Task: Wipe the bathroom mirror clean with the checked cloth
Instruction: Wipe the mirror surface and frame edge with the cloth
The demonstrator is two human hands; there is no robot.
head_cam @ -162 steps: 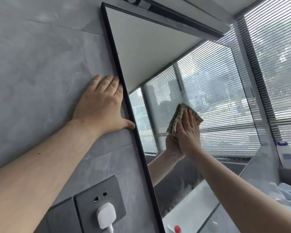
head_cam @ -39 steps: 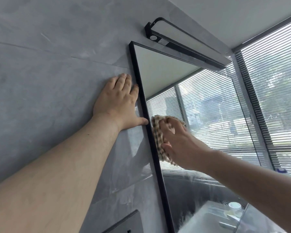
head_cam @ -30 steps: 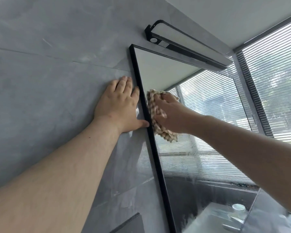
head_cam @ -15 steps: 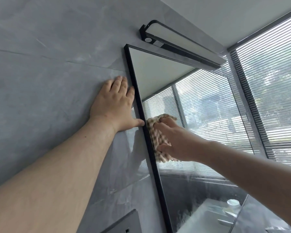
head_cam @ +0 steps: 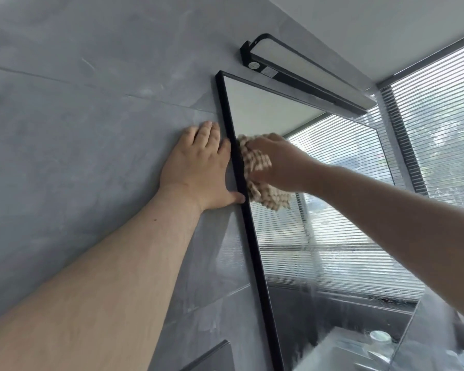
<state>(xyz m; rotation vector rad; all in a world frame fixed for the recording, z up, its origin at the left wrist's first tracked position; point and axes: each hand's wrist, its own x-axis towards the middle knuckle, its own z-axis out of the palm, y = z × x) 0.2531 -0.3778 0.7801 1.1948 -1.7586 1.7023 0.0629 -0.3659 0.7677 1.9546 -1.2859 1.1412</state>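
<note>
mirror [head_cam: 319,250] — glossy glass | checked cloth [head_cam: 260,180] — soft weave | wall [head_cam: 78,129] — matt stone

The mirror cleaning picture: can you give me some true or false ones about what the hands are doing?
1. The right hand presses the checked cloth on the mirror near its left edge. True.
2. The left hand is holding a spray bottle. False: it holds nothing and lies flat and open on the grey wall.
3. The left thumb touches the mirror's black frame. True.
4. The lamp hangs below the mirror. False: it is fixed above the mirror's top edge.
5. The cloth is plain blue. False: it is checked in beige and cream.
</note>
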